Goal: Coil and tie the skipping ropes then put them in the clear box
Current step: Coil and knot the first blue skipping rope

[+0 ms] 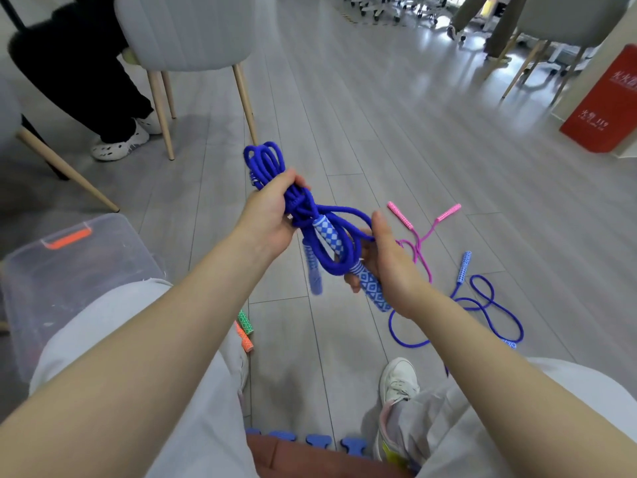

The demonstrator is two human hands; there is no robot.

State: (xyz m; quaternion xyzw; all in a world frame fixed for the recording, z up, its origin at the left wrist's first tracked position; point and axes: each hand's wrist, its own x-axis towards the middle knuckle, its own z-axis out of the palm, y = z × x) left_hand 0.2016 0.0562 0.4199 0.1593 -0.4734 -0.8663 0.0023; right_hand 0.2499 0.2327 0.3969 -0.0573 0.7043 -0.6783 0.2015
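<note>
Head view: grey plank floor (pixel 379 115) with chairs; both hands' grips clutch the coiled blue rope (pixel 310 208).

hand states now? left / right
Left hand: grips the coiled blue rope bundle.
Right hand: holds that rope's patterned handle.

Blue rope (pixel 331 215) braided cloth, matt; clear box (pixel 86 257) scuffed plastic; floor (pixel 379 115) smooth wood-look.
</note>
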